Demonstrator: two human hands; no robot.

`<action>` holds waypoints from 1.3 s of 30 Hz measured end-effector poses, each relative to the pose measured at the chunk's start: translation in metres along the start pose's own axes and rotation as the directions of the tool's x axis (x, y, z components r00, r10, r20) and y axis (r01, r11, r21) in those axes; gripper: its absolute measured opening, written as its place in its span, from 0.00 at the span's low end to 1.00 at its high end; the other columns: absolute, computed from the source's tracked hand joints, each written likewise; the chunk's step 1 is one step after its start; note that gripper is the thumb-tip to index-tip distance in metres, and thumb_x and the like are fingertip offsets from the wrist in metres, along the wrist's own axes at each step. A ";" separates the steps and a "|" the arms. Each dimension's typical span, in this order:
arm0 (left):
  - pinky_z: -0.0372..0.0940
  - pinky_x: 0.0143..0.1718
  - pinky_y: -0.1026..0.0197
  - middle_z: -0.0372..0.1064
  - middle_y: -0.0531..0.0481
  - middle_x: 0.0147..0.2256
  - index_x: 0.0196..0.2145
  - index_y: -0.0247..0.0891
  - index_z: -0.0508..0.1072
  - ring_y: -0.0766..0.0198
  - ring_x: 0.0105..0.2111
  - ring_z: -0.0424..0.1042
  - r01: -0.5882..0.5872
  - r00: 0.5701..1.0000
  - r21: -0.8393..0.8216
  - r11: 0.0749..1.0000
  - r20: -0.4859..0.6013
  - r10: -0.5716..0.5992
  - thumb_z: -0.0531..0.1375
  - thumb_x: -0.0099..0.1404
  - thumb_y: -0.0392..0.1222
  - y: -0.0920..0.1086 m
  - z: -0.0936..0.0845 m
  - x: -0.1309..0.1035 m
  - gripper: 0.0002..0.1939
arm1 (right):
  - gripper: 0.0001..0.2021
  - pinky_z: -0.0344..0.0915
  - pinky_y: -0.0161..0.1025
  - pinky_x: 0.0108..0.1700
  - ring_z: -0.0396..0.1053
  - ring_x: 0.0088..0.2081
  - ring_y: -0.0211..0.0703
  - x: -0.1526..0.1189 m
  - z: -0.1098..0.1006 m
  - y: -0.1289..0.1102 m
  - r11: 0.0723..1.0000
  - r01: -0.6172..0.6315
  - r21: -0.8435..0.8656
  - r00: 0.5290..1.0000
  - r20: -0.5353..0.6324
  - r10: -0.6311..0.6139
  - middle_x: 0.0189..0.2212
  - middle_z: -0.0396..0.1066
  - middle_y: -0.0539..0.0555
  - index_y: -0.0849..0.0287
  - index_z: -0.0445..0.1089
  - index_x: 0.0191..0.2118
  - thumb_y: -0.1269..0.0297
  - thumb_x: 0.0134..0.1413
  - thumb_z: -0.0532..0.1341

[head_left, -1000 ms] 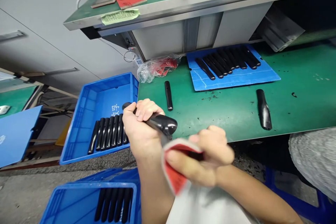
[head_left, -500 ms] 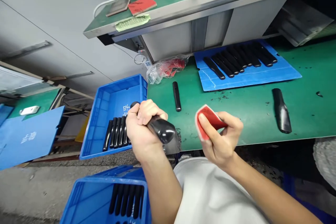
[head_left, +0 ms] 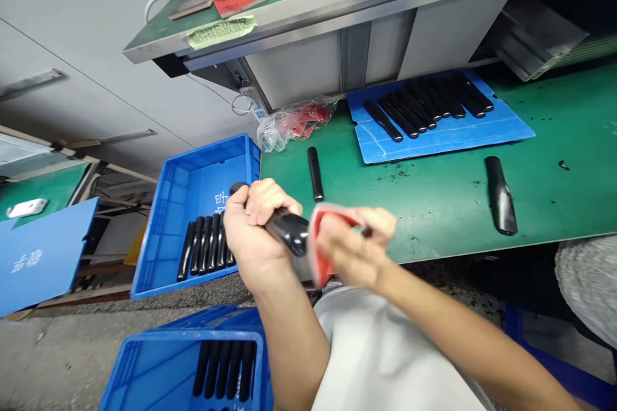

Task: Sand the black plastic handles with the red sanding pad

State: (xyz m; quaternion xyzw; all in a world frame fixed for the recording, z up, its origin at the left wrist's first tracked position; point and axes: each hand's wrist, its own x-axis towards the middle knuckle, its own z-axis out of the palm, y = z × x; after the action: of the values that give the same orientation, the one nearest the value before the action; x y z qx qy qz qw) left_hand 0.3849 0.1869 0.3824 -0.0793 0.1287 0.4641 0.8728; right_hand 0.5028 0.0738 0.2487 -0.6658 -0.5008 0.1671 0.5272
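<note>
My left hand [head_left: 263,221] is wrapped round a glossy black handle [head_left: 290,232], whose rounded end points right. Its other end shows past the thumb. My right hand [head_left: 354,244], smeared by motion, grips a bent red sanding pad [head_left: 321,257] with a pale edge. The pad is at the rounded end of the handle and partly covers it. On the green bench just behind my hands lies a slim black handle [head_left: 315,173]. A wider black piece [head_left: 501,196] lies farther right.
Several black handles lie on a blue sheet [head_left: 520,131] at the back. A blue crate [head_left: 149,237] with handles stands left, another blue crate [head_left: 120,369] below. A clear bag [head_left: 272,135] holds red pieces. A shelf edge [head_left: 299,29] overhangs the bench [head_left: 434,205].
My right hand has moved left with the red sanding pad, from apart to the handle's rounded end. My left hand keeps its grip. The whole view has shifted slightly.
</note>
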 end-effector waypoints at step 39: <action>0.69 0.34 0.63 0.68 0.53 0.33 0.56 0.39 0.65 0.67 0.29 0.72 0.035 0.879 0.983 -0.182 0.057 0.474 0.59 0.71 0.50 0.006 -0.086 0.109 0.21 | 0.20 0.65 0.52 0.53 0.73 0.55 0.49 -0.027 -0.065 -0.033 0.831 0.554 0.060 0.832 -0.066 -0.550 0.59 0.72 0.61 0.63 0.67 0.61 0.64 0.74 0.46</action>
State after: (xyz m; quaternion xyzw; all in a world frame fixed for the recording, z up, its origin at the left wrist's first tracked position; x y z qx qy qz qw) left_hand 0.4255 0.2539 0.2682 0.5477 0.5891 0.3318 0.4928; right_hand 0.5235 0.0147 0.2945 -0.4761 -0.6526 0.0115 0.5893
